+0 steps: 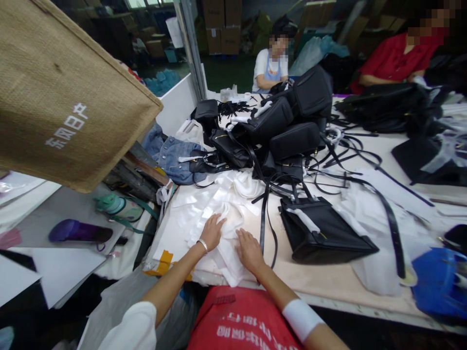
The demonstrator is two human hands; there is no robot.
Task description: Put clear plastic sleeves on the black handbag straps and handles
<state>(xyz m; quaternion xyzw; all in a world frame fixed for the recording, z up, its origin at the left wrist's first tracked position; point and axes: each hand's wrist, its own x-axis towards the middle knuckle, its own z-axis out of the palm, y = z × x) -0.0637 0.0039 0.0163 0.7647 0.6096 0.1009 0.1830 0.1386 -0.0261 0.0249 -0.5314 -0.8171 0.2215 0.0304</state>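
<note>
A loose pile of thin white sheets (199, 206), soft and crumpled, covers the table in front of me. My left hand (212, 233) rests on the pile, its fingers stretched forward and the thumb a little apart. Close by on the right, my right hand (250, 250) touches the edge of the same sheets with its fingers extended. A white piece (229, 260) lies between my hands and reaches the table's front edge. To the right stands a black handbag (324, 233), a white-wrapped handle across it and a long strap beside it.
Black bags (295, 138) are heaped at the back, near a denim garment (178, 158). White wrapping (386, 233) and a blue object (438, 282) are at right. A burlap panel (73, 97) hangs at left above a purple bottle (80, 231). Two people work across the table.
</note>
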